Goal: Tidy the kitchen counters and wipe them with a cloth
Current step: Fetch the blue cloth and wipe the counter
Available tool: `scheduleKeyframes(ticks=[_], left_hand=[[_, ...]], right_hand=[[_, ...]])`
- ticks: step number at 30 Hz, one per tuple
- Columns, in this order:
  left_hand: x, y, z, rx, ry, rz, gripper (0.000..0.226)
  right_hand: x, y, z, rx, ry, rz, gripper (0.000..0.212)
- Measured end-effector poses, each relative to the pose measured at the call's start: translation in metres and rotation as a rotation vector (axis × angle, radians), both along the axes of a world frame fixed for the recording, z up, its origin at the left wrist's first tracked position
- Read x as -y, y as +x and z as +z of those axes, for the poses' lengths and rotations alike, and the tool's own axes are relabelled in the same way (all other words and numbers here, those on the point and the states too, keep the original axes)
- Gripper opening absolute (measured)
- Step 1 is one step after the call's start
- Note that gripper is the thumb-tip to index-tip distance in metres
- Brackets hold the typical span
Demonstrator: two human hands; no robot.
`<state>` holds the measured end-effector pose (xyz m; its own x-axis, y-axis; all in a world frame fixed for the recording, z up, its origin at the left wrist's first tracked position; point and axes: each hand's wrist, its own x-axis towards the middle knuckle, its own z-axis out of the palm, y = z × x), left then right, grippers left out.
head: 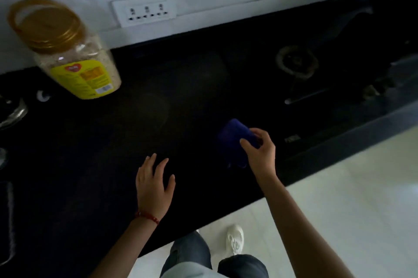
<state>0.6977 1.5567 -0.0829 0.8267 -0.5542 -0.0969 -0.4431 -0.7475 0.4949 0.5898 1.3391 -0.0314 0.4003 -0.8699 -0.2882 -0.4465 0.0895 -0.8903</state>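
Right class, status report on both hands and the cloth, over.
Left hand open over the black counter. Right hand gripping the dark blue cloth. Clear plastic gold-lidded jar standing by the wall.

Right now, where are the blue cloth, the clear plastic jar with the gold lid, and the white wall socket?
Blue cloth [234,139]: head view, on its upper fold.
Clear plastic jar with the gold lid [77,60]: head view, on its body.
White wall socket [144,9]: head view, on its faceplate.

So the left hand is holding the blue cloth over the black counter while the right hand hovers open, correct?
Not quite: the hands are swapped. The head view shows the right hand gripping the blue cloth over the black counter, while the left hand hovers open.
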Motion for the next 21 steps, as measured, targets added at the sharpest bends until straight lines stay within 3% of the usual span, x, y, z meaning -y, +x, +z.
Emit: scheduleKeyframes(ticks=[4, 11, 13, 16, 21], left_hand=[[0.047, -0.033, 0.014, -0.067, -0.098, -0.240, 0.032], [0.128, -0.161, 0.028, -0.190, -0.181, -0.618, 0.056], [0.146, -0.211, 0.024, -0.292, -0.103, -0.699, 0.054], [0.172, -0.284, 0.007, -0.479, 0.122, -0.761, 0.026], [0.202, -0.367, -0.031, -0.575, 0.443, -0.809, 0.023]], right_hand=[[0.003, -0.109, 0.000, 0.028, 0.001, -0.246, 0.030], [-0.013, -0.309, -0.029, -0.075, 0.104, -0.657, 0.028], [-0.019, -0.365, -0.043, -0.122, 0.156, -0.735, 0.030], [-0.028, -0.447, -0.065, -0.190, 0.202, -0.868, 0.032], [-0.046, -0.555, -0.084, -0.260, 0.318, -1.066, 0.033]])
